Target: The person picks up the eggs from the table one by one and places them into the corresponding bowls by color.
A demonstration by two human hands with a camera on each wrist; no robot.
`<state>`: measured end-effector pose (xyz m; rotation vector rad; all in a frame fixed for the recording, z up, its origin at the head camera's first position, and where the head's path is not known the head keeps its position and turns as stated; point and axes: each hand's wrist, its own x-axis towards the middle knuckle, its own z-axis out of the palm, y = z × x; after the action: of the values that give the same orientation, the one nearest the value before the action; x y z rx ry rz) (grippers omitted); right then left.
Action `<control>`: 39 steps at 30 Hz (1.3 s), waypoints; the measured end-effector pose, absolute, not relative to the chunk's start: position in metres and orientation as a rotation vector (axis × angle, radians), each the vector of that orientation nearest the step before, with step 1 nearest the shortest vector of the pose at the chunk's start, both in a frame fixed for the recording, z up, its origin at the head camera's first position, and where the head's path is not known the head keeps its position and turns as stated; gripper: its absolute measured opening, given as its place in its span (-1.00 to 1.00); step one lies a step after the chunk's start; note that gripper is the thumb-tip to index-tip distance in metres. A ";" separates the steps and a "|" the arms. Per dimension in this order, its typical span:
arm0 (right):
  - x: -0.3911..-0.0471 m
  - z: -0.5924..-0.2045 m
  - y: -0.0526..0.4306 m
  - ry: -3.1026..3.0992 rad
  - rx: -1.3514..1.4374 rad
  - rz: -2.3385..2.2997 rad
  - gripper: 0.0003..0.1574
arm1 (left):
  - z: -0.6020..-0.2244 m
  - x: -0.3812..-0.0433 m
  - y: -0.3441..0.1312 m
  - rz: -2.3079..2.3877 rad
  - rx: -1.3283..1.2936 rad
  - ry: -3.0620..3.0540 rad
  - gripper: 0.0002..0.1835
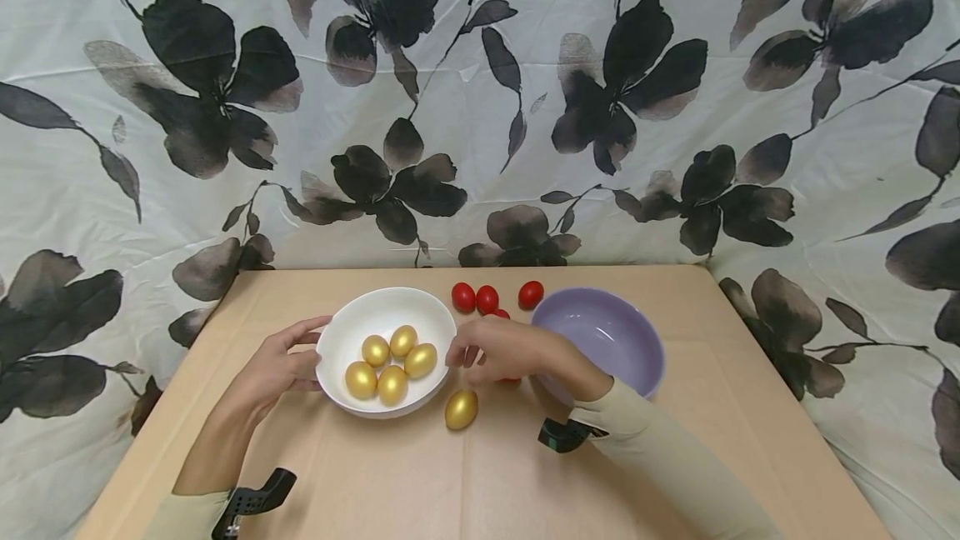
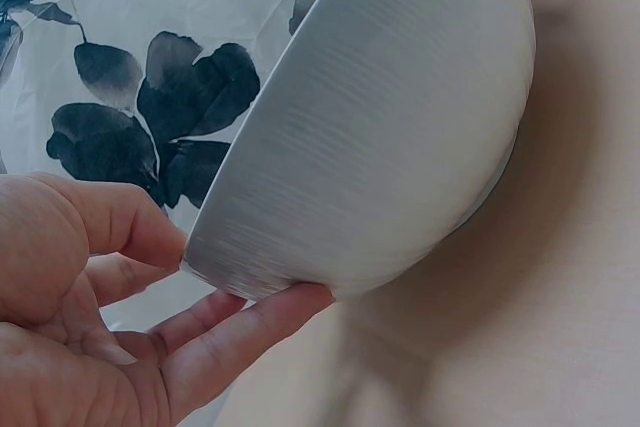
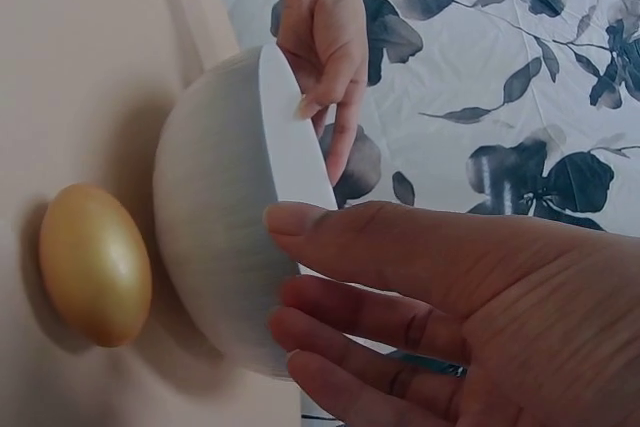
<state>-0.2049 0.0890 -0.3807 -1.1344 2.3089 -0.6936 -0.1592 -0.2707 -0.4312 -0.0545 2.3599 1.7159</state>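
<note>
A white bowl [image 1: 431,323] holds several shiny gold eggs [image 1: 402,341]. At its left side my left hand [image 1: 277,365] grips it, thumb at the rim and fingers against the underside in the left wrist view. My right hand [image 1: 506,348] is at the bowl's right rim with its fingers loosely bent. In the right wrist view its thumb and fingertips are spread apart close by the bowl's outer wall [image 3: 215,187], with nothing between them. One more gold egg [image 1: 461,409] lies on the table just below this hand and beside the bowl.
Several red egg-shaped pieces [image 1: 531,295] lie behind my right hand, some partly hidden by it. A purple bowl [image 1: 600,323] stands to the right, under my right forearm. The light wooden table [image 1: 375,482] ends at a floral cloth [image 1: 495,123] at the back.
</note>
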 end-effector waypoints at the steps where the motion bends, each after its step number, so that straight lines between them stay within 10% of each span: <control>1: -0.204 -0.382 0.090 2.304 -1.134 -0.691 -0.63 | -0.431 -0.159 -0.271 1.715 -0.056 2.360 -0.28; 39: -0.191 -0.449 0.089 2.258 -1.207 -0.638 -0.56 | -0.435 -0.160 -0.272 1.686 -0.074 2.376 -0.29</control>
<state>-0.1906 0.0887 -0.4487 -1.2074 2.2585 -0.6385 -0.1605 -0.2724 -0.4352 -0.0739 2.3757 1.6860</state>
